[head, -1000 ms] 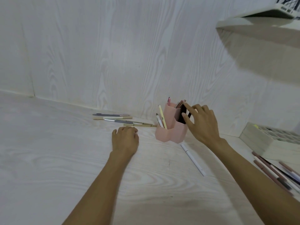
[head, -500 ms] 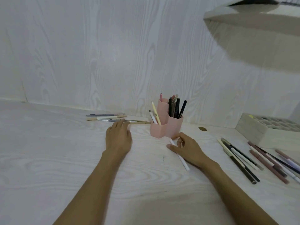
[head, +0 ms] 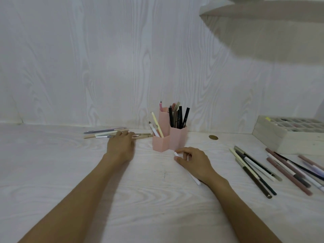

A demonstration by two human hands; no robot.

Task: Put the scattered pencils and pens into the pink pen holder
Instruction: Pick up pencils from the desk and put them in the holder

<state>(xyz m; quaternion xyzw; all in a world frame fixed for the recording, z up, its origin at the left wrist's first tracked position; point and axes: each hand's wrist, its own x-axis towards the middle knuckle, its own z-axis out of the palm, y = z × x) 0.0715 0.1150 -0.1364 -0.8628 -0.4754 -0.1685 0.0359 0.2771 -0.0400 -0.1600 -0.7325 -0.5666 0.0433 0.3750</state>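
The pink pen holder [head: 162,143] stands near the back wall with several pens upright in its compartments. Just in front of it, my right hand [head: 194,163] pinches a white pen [head: 196,181] that lies on the table; its top end shows between my fingertips and its lower end sticks out under my wrist. My left hand [head: 121,146] rests palm down to the left of the holder, fingertips touching a cluster of pens [head: 103,134] along the wall. Several more pens [head: 254,169] lie scattered on the right.
A white compartment organiser box [head: 273,135] sits at the back right. A small brass disc [head: 213,137] lies on the table right of the holder. A shelf [head: 263,7] overhangs at the upper right. The wall stands close behind the holder.
My right hand left the holder's top, came down to the white pen on the table and closed its fingers on it. My left hand slid forward to the pens by the wall.
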